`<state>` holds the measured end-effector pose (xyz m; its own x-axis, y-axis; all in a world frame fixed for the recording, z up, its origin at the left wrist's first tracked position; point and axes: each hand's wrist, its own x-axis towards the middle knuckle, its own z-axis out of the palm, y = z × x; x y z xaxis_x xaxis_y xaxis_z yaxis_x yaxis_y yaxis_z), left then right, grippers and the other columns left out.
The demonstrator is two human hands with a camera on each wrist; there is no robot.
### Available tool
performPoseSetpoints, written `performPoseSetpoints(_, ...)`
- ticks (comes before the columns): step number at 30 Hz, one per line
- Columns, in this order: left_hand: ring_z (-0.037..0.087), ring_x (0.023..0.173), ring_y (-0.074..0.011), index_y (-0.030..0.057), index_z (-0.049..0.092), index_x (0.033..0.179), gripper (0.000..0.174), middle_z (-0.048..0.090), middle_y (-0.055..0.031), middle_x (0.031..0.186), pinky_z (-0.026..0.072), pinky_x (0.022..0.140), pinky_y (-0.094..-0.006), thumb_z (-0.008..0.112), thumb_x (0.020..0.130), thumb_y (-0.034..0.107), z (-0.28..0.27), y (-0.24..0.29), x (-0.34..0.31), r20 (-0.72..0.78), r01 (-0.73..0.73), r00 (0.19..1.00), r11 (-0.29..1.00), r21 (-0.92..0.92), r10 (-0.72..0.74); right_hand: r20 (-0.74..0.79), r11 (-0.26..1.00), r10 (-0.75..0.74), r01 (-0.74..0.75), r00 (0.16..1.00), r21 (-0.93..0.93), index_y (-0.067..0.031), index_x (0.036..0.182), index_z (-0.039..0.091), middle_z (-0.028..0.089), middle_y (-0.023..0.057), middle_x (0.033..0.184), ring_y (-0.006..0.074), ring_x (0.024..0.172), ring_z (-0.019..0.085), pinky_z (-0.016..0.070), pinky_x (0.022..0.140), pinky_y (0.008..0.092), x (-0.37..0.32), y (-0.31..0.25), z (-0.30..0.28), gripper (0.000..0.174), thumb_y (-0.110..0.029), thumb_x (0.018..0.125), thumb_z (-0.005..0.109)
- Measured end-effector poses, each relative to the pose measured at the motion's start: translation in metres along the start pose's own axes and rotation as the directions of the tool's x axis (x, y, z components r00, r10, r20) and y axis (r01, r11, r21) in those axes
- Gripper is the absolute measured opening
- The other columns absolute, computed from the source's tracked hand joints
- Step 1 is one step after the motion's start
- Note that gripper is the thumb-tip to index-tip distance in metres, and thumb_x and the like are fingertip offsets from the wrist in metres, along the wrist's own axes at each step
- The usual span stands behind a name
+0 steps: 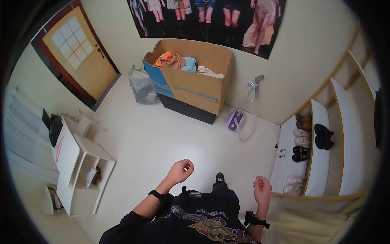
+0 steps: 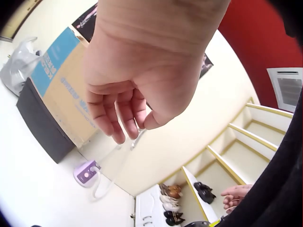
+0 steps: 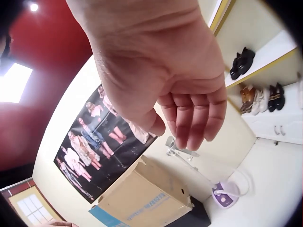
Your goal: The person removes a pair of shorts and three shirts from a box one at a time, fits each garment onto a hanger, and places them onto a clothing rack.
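My left hand (image 1: 180, 171) hangs in the air in front of my body, fingers loosely curled with nothing in them. The right hand (image 1: 262, 190) is raised on the other side, also holding nothing, its fingers loosely bent in the right wrist view. Ahead of both hands, apart from them, stands a large cardboard box (image 1: 191, 86) with a blue side. Orange, brown, light blue and pale clothes (image 1: 174, 61) are heaped inside it. The box sits on a black base (image 1: 187, 110) against the wall. Beside it is a purple and white garment steamer (image 1: 235, 120) with a pole and hose.
A grey plastic bag (image 1: 143, 86) leans left of the box. White shelves (image 1: 321, 158) with several pairs of shoes (image 1: 301, 138) line the right side. On the left are a white desk (image 1: 77, 162) and a yellow door (image 1: 81, 49). A poster (image 1: 203, 24) hangs above the box.
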<state>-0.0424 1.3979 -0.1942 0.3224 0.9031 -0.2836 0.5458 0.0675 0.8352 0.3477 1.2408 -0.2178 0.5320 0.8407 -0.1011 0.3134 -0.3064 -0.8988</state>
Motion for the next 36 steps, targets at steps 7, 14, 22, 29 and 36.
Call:
performPoseSetpoints(7,0.072,0.078,-0.0142,-0.0002,0.07,0.102,0.012,0.076,-0.0083,0.092,0.0588,0.068,-0.0288,0.068,0.099,0.011,-0.034,-0.009,0.024,-0.349,0.173,0.899,0.947,-0.271,-0.264,0.37,0.936,-0.248,0.32,0.895,-0.148,0.0014,0.113,0.072,0.072,0.0101,0.082,0.0146,0.07,0.066,0.0556,0.067,0.0292,0.236,-0.094,0.059,0.017,-0.006,0.098,0.07)
performPoseSetpoints(14,0.074,0.086,-0.0149,0.0004,0.07,0.101,0.01,0.078,-0.008,0.093,0.0597,0.077,-0.0299,0.067,0.101,0.01,-0.078,-0.063,0.073,-0.55,0.222,0.709,0.881,-0.418,-0.44,0.51,0.882,-0.38,0.469,0.772,-0.053,0.0008,0.114,0.072,0.072,0.0096,0.083,0.0142,0.07,0.066,0.0554,0.066,0.0288,0.372,-0.204,0.219,0.019,-0.007,0.098,0.07)
performPoseSetpoints(22,0.073,0.085,-0.0136,0.0008,0.069,0.102,0.012,0.077,-0.007,0.093,0.0578,0.077,-0.0295,0.065,0.104,0.012,-0.206,-0.083,0.208,-0.574,0.183,0.715,0.898,-0.399,-0.4,0.525,0.886,-0.437,0.45,0.731,0.111,0.0,0.119,0.071,0.071,0.0031,0.084,0.0087,0.073,0.063,0.0537,0.068,0.0257,0.442,-0.356,0.37,0.023,-0.011,0.099,0.073)
performPoseSetpoints(29,0.071,0.086,-0.0136,0.0013,0.07,0.105,0.012,0.077,-0.0066,0.095,0.0561,0.073,-0.0281,0.068,0.104,0.013,-0.295,-0.058,0.246,-0.65,0.114,0.67,0.915,-0.387,-0.358,0.533,0.878,-0.439,0.472,0.723,0.081,0.0013,0.115,0.071,0.07,0.0015,0.084,0.0078,0.073,0.062,0.0532,0.069,0.0254,0.548,-0.378,0.462,0.022,-0.011,0.097,0.074)
performPoseSetpoints(36,0.071,0.089,-0.012,0.0028,0.07,0.105,0.012,0.077,-0.0058,0.097,0.055,0.075,-0.0273,0.068,0.105,0.015,-0.353,-0.093,0.276,-0.671,0.255,0.534,0.855,-0.452,-0.514,0.683,0.928,-0.313,0.365,0.66,0.074,0.001,0.108,0.074,0.075,0.01,0.084,0.0164,0.075,0.071,0.0575,0.071,0.0315,0.618,-0.353,0.648,0.021,-0.014,0.093,0.075)
